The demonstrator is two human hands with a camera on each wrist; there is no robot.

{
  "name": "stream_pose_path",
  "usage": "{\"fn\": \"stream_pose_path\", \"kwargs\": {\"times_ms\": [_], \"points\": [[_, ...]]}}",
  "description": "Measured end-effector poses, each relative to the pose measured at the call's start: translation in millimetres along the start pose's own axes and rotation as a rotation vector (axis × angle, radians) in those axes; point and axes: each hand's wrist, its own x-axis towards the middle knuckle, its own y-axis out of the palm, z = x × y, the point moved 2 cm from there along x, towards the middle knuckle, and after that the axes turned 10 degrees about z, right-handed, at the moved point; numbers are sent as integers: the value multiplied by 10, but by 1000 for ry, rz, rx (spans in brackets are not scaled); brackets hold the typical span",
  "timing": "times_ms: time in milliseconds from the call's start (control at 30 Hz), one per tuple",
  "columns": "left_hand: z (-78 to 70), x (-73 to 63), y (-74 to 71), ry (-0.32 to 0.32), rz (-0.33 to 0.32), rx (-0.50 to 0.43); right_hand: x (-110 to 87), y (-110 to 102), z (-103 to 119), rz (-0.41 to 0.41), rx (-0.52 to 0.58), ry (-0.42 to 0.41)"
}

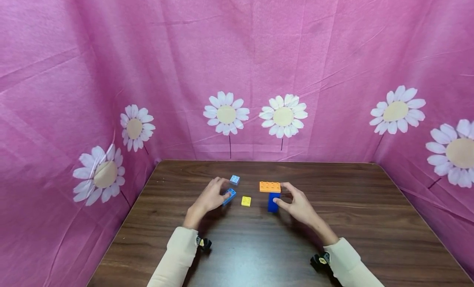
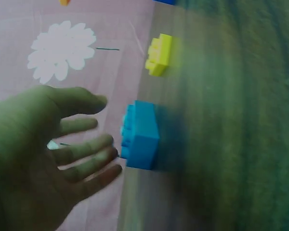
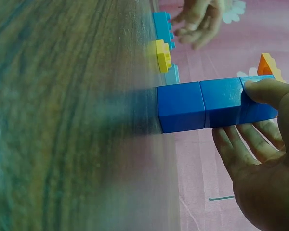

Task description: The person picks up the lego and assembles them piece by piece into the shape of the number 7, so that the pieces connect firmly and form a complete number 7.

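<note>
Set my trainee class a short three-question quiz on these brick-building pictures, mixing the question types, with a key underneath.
1. Multiple choice: what sits on top of the dark blue stack?
A) yellow brick
B) orange brick
C) red brick

2. True or false: the right hand holds the dark blue stack.

3. Short answer: which loose brick lies farthest back in the head view?

Key:
1. B.
2. True; its thumb and fingers are on opposite sides of the stack.
3. The light blue brick.
</note>
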Motion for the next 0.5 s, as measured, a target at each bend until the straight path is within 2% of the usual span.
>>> {"fn": "stream_pose_path", "kwargs": {"times_ms": [100, 200, 500], "points": [[39, -25, 45, -78, 50, 55, 7, -4, 0, -8, 12, 0], [70, -36, 78, -108, 80, 83, 17, -6, -15, -14, 21, -7], [109, 4, 137, -118, 70, 127, 17, -51, -63, -68, -7, -27]]}}
